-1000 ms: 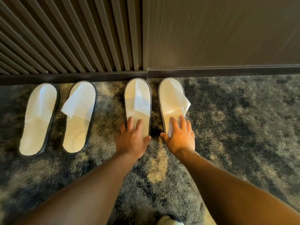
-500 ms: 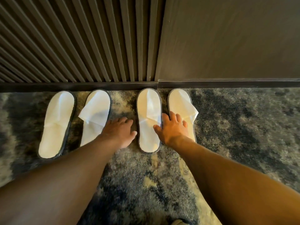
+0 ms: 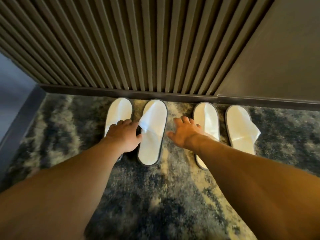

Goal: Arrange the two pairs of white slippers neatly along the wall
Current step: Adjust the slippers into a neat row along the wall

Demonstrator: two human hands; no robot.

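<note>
Two pairs of white slippers stand in a row, toes against the dark baseboard [image 3: 173,96]. The left pair is the far-left slipper [image 3: 118,111] and the second slipper [image 3: 153,135], whose strap is folded loose. The right pair is the third slipper [image 3: 206,118] and the far-right slipper [image 3: 239,129]. My left hand [image 3: 123,135] lies palm down over the heel half of the far-left slipper, its thumb touching the second slipper. Over the carpet between the pairs hovers my right hand [image 3: 184,134], fingers spread, holding nothing. My right forearm hides the third slipper's heel.
A ribbed slatted wall panel [image 3: 121,49] rises behind the slippers, with a smooth dark panel [image 3: 277,58] to its right. The floor is mottled blue-grey carpet [image 3: 155,196]. A side wall with baseboard [image 3: 19,115] closes the left.
Both hands have left the right pair and moved left. My left hand now rests on the far-left slipper; my right hand hovers between the pairs. The view has shifted left.
</note>
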